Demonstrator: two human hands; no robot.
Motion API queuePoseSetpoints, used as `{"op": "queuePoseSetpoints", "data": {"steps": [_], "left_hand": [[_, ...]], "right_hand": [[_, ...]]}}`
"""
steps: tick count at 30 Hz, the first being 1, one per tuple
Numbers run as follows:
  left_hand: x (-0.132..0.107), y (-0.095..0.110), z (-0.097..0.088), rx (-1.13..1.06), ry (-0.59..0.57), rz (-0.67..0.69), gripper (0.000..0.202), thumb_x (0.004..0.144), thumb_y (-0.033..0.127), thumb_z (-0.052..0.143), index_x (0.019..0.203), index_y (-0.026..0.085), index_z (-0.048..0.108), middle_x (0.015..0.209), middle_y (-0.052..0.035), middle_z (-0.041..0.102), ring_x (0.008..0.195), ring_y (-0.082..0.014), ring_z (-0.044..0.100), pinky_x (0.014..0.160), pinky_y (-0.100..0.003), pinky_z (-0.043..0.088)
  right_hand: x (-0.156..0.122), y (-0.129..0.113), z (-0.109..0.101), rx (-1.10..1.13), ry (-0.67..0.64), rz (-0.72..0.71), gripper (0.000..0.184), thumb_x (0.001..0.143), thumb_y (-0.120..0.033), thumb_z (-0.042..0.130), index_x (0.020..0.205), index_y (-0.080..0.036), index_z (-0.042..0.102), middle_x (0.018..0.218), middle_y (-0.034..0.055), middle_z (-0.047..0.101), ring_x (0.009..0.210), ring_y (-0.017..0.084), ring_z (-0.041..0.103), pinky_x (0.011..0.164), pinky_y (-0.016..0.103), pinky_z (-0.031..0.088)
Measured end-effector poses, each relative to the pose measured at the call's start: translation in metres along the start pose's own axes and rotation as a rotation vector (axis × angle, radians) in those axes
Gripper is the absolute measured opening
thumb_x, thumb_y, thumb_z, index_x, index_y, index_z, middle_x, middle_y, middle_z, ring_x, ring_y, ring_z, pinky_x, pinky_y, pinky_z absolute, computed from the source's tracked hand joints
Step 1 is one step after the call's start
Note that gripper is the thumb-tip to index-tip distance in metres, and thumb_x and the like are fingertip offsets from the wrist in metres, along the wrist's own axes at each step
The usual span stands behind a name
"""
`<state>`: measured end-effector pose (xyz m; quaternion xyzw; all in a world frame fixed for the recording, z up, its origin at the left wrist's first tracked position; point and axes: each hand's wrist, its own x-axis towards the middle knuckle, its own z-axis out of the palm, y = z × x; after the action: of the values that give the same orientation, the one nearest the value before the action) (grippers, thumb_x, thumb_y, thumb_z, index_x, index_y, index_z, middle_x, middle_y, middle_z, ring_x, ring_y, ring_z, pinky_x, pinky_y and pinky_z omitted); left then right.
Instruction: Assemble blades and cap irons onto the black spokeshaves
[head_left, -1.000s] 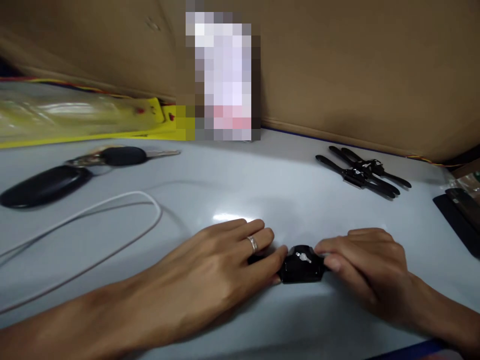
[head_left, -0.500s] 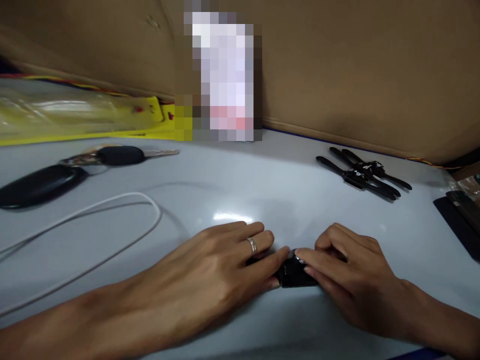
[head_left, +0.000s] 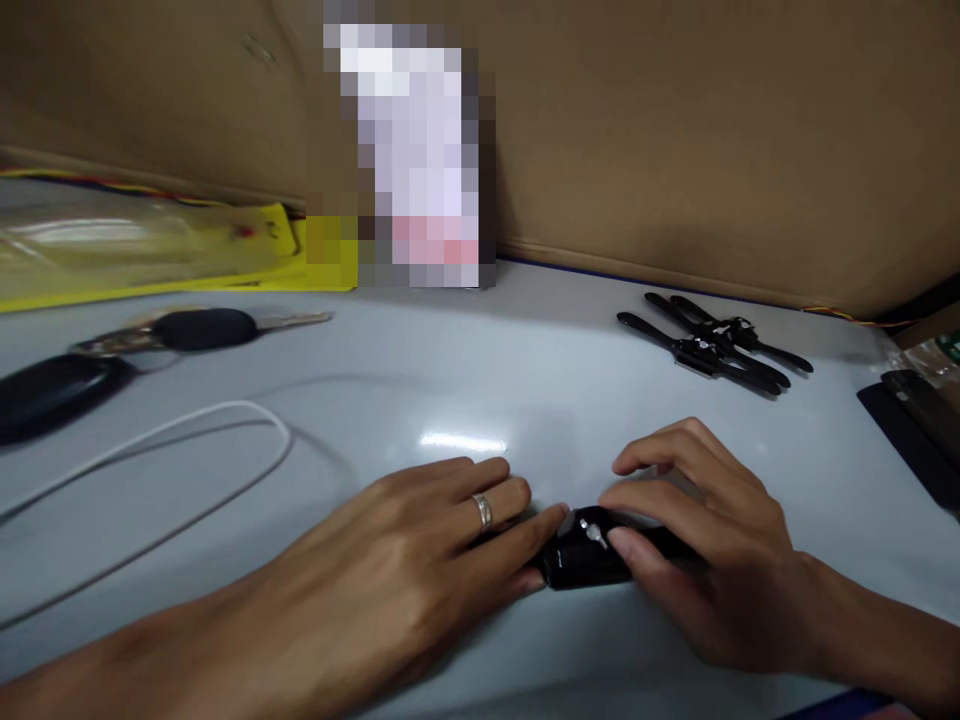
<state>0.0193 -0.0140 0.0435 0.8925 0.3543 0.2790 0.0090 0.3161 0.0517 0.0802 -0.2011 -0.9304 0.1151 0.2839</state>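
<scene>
A black spokeshave [head_left: 583, 568] with a shiny silver thumbscrew [head_left: 595, 534] lies low over the table in front of me. My left hand [head_left: 442, 550], with a ring on one finger, is closed round its left handle, which the fingers mostly hide. The index fingertip rests at the edge of the body. Over the right side of the tool is my right hand [head_left: 720, 540], thumb and index finger apart, the thumb tip just right of the thumbscrew. Part of the right handle shows beneath that palm.
Several similar black spokeshaves [head_left: 709, 345] lie crossed at the back right. Keys with a black fob [head_left: 202, 329] and a white cable [head_left: 277, 455] are on the left. Yellow-backed clear packaging [head_left: 150, 250] sits against the cardboard wall [head_left: 675, 130]. A dark flat object [head_left: 911, 440] lies far right.
My right thumb and index finger have come off the thumbscrew and spread apart, uncovering it. My left hand keeps its hold. The view has shifted slightly.
</scene>
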Motion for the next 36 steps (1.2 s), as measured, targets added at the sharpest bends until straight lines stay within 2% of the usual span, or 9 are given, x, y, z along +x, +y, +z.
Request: {"op": "queuePoseSetpoints", "data": {"steps": [5, 9, 14, 18, 21, 24, 28, 31, 36], "left_hand": [[0.001, 0.001, -0.002, -0.007, 0.004, 0.024, 0.02, 0.122, 0.008, 0.065, 0.133, 0.022, 0.077, 0.094, 0.0023, 0.077, 0.077, -0.0212, 0.07, 0.067, -0.039, 0.056], [0.002, 0.002, -0.001, -0.011, 0.011, 0.033, 0.027, 0.123, 0.004, 0.06, 0.136, 0.019, 0.078, 0.094, 0.0024, 0.077, 0.078, -0.0214, 0.071, 0.07, -0.04, 0.059], [0.004, 0.002, -0.003, -0.002, 0.052, 0.035, 0.024, 0.134, 0.014, 0.054, 0.142, 0.018, 0.075, 0.098, 0.0014, 0.082, 0.081, -0.0218, 0.076, 0.07, -0.041, 0.062], [0.004, 0.003, -0.004, 0.019, 0.083, 0.047, 0.033, 0.141, 0.02, 0.041, 0.138, 0.019, 0.074, 0.094, 0.0023, 0.08, 0.078, -0.0207, 0.076, 0.071, -0.04, 0.062], [0.006, 0.004, -0.002, 0.026, 0.082, 0.046, 0.036, 0.142, 0.02, 0.037, 0.139, 0.019, 0.073, 0.093, 0.0033, 0.079, 0.078, -0.0194, 0.076, 0.071, -0.039, 0.061], [0.007, 0.003, -0.001, 0.036, 0.082, 0.05, 0.037, 0.143, 0.02, 0.035, 0.139, 0.02, 0.072, 0.091, 0.0043, 0.078, 0.077, -0.0187, 0.076, 0.069, -0.038, 0.059], [0.006, 0.002, -0.002, 0.028, 0.095, 0.055, 0.038, 0.143, 0.02, 0.036, 0.14, 0.018, 0.073, 0.09, 0.0035, 0.078, 0.076, -0.0188, 0.075, 0.068, -0.038, 0.056], [0.006, 0.003, -0.001, 0.039, 0.107, 0.045, 0.038, 0.143, 0.02, 0.036, 0.14, 0.019, 0.074, 0.093, 0.0024, 0.08, 0.078, -0.0196, 0.076, 0.07, -0.039, 0.058], [0.007, 0.003, 0.001, 0.02, 0.122, 0.057, 0.041, 0.142, 0.019, 0.035, 0.139, 0.018, 0.076, 0.093, 0.0012, 0.08, 0.077, -0.0203, 0.074, 0.069, -0.039, 0.057]], "right_hand": [[-0.002, 0.002, -0.002, 0.053, -0.134, -0.088, 0.024, 0.101, -0.005, 0.071, 0.102, -0.026, 0.083, 0.146, 0.0183, 0.089, 0.135, 0.034, 0.084, 0.108, 0.052, 0.08], [-0.005, 0.0, -0.001, -0.104, -0.082, -0.063, 0.032, 0.105, -0.005, 0.067, 0.123, -0.021, 0.087, 0.158, 0.0224, 0.088, 0.151, 0.04, 0.08, 0.119, 0.059, 0.079], [-0.007, -0.005, 0.002, -0.127, -0.107, -0.088, 0.029, 0.114, -0.002, 0.064, 0.111, -0.024, 0.084, 0.16, 0.0161, 0.09, 0.155, 0.035, 0.082, 0.126, 0.052, 0.077], [-0.005, -0.006, 0.002, -0.143, -0.1, -0.105, 0.033, 0.114, 0.001, 0.063, 0.116, -0.023, 0.087, 0.162, 0.014, 0.089, 0.153, 0.036, 0.083, 0.12, 0.05, 0.079], [-0.002, -0.007, 0.001, -0.144, -0.114, -0.106, 0.033, 0.114, 0.001, 0.064, 0.101, -0.023, 0.083, 0.163, 0.0133, 0.089, 0.154, 0.037, 0.084, 0.121, 0.049, 0.08], [-0.001, -0.007, 0.0, -0.189, -0.105, -0.088, 0.036, 0.114, 0.004, 0.063, 0.113, -0.021, 0.089, 0.164, 0.0142, 0.089, 0.152, 0.037, 0.084, 0.12, 0.051, 0.081], [0.002, -0.008, -0.001, -0.15, -0.117, -0.092, 0.04, 0.114, 0.004, 0.062, 0.1, -0.023, 0.086, 0.165, 0.0118, 0.09, 0.155, 0.034, 0.084, 0.12, 0.048, 0.08], [0.004, -0.009, -0.001, -0.181, -0.103, -0.084, 0.039, 0.115, 0.003, 0.062, 0.109, -0.022, 0.092, 0.161, 0.0123, 0.092, 0.147, 0.036, 0.088, 0.117, 0.049, 0.082], [0.003, -0.01, 0.0, -0.168, -0.09, -0.083, 0.039, 0.116, 0.001, 0.064, 0.096, -0.023, 0.087, 0.163, 0.0097, 0.091, 0.15, 0.035, 0.087, 0.119, 0.048, 0.08]]}}
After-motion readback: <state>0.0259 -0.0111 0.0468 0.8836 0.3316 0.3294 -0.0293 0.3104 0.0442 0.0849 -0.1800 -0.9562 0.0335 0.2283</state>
